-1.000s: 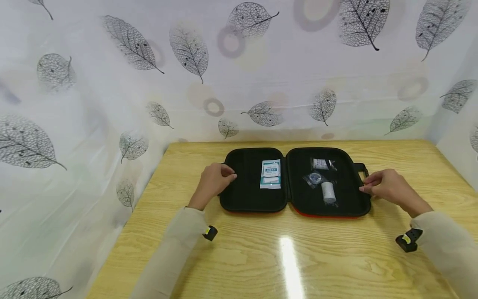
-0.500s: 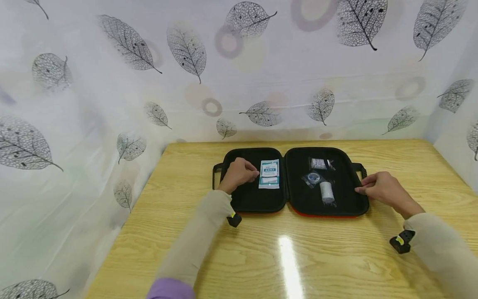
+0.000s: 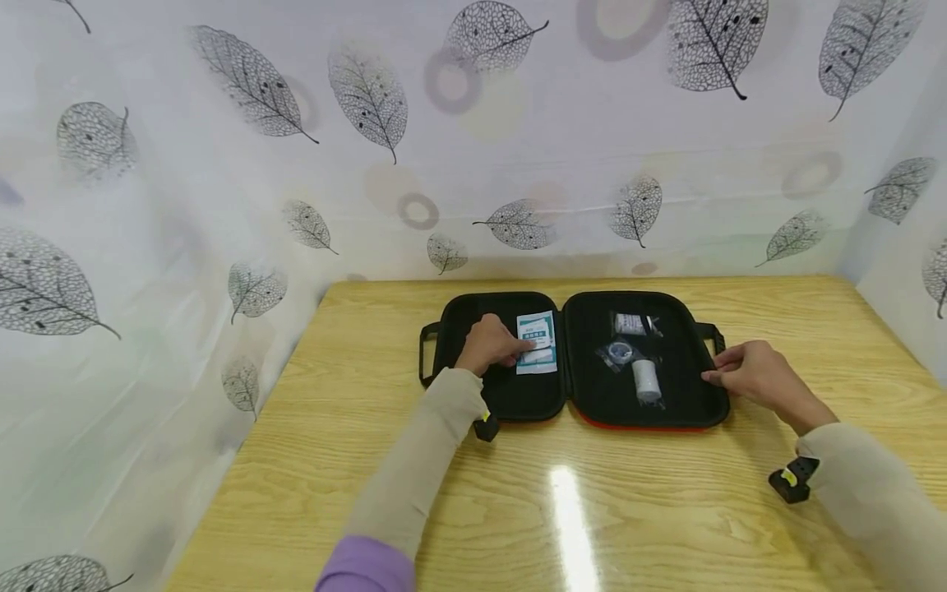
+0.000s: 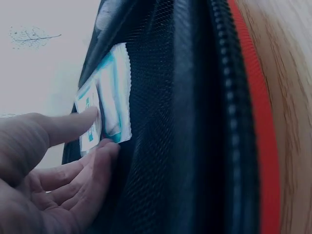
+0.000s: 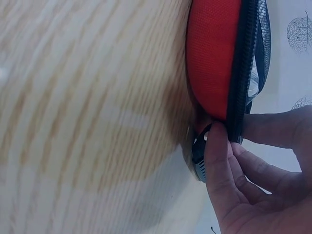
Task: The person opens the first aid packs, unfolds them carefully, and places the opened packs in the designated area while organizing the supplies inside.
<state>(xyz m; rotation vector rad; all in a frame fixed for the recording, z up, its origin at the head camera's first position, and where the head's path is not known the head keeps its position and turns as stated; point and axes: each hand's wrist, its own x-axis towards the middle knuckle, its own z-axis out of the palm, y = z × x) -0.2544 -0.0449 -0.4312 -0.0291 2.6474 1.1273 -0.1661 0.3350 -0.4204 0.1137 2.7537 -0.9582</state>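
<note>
A zip case [image 3: 510, 399], black inside and red outside, lies spread flat with its two halves side by side. My left hand [image 3: 490, 344] is over the left half, its thumb and fingers at the white-and-teal sachets [image 3: 543, 358]. In the left wrist view the thumb lies on the upper sachet [image 4: 88, 130] and the fingertips are at its lower edge, pinching it. At the case's right end, my right hand [image 3: 756, 376] pinches the rim beside the black handle [image 3: 712, 333]; in the right wrist view its thumb and fingers hold the zipped edge [image 5: 237, 97].
The right half holds a white roll in clear wrap [image 3: 647, 380], a small round item in clear wrap [image 3: 620, 353] and another clear packet [image 3: 631, 324]. A second handle [image 3: 427, 353] sticks out on the left. Behind the wooden table [image 3: 414, 510] hangs a leaf-print curtain [image 3: 518, 131].
My left hand has moved right from the case's left edge to the sachets, and the upper sachet has tilted slightly. My right hand stays at the right rim.
</note>
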